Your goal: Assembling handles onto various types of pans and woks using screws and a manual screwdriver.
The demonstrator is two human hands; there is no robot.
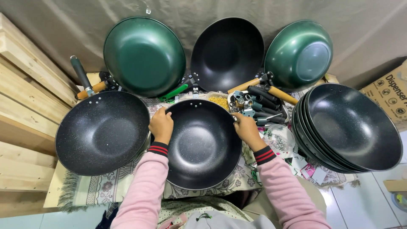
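Both hands grip the rim of one round black speckled non-stick wok [202, 144] lying in the middle: the left hand [161, 125] is curled over its upper left edge, and the right hand [246, 129] over its upper right edge, fingers closed on the metal. The wok's near rim overhangs a patterned fringed cloth [101, 188] that hides whatever carries it, so the desk itself cannot be made out.

Right of this wok leans a stack of black speckled woks [349, 127]; only the front one shows fully, and the number behind it is hard to tell. Left of the held wok lies a single black speckled wok [101, 132], almost touching it. Behind the held wok three more stand tilted against a grey backdrop: a large dark green wok [144, 55], a plain black wok [227, 53] and a smaller green wok [299, 54], their lower edges hidden.

Just behind the right hand lies a heap of black and wooden handles [263, 101], with small metal fittings too jumbled to separate. A cardboard box [388, 91] far right is cut off by the frame.
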